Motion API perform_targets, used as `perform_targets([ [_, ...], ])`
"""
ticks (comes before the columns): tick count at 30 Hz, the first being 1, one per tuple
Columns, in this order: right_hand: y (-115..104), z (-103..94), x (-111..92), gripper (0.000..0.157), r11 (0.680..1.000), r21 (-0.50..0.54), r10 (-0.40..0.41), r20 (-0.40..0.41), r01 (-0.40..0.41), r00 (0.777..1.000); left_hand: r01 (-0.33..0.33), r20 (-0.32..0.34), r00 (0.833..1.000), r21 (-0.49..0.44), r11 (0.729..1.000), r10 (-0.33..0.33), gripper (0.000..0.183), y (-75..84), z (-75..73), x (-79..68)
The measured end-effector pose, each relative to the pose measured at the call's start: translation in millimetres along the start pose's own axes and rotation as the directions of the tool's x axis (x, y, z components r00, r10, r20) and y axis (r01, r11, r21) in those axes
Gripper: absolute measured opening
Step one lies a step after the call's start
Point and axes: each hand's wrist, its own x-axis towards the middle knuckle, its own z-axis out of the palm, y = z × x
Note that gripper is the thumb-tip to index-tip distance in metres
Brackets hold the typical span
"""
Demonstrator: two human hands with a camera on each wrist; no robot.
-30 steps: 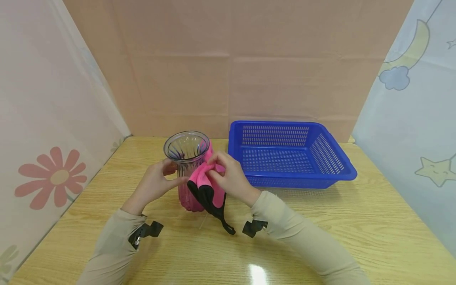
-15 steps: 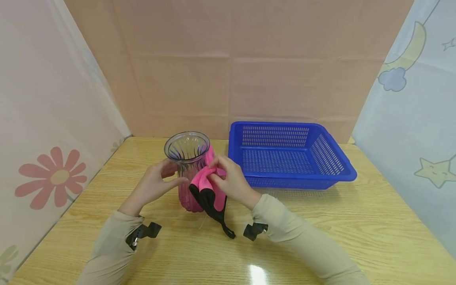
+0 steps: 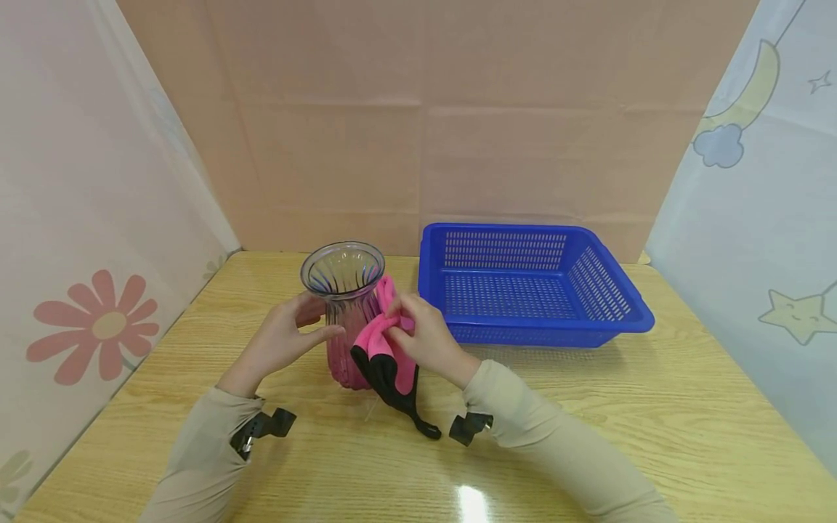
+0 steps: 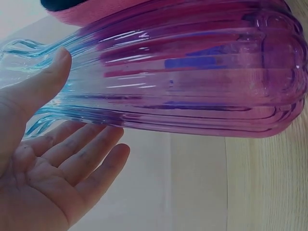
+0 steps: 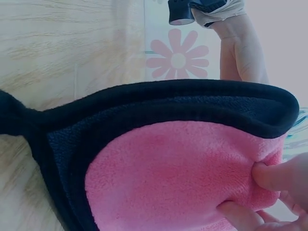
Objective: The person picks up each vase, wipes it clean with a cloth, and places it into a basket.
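A ribbed glass vase (image 3: 340, 319), clear-bluish at its flared rim and pink lower down, stands upright on the table. My left hand (image 3: 277, 338) is at its neck, thumb on the near side and fingers curving round the far side; in the left wrist view the thumb lies across the glass. A pink fleecy cloth (image 5: 178, 173) with black edging and a black hanging loop (image 3: 425, 428) drapes along the vase's right side. My right hand (image 3: 425, 334) pinches its gathered pink part between thumb and fingers. The cloth hides part of the vase.
A blue perforated plastic basket (image 3: 536, 323) sits at the back right, just beyond the right hand. The wooden table (image 3: 588, 392) meets a tan backdrop (image 3: 418, 145) behind and patterned sheets at both sides.
My right hand has moved slightly down and to the right with the cloth, and the loop's end has shifted right with it. My left hand and the vase stay nearly still.
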Motion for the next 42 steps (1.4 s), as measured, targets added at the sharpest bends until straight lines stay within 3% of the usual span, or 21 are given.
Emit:
perform_targets([
  [14, 3.6, 0.7, -4.1, 0.015, 1.0, -0.025, 0.007, 0.037, -0.006, 0.999, 0.029, 0.003, 1.0, 0.002, 1.0, -0.029, 0.067, -0.3, 0.9, 0.5],
  [42, -7.3, -3.6, 0.3, 0.011, 0.999, 0.038, -0.014, -0.034, 0.015, 0.999, 0.005, -0.001, 1.0, -0.007, 1.0, -0.005, 0.064, -1.1, 0.8, 1.4],
])
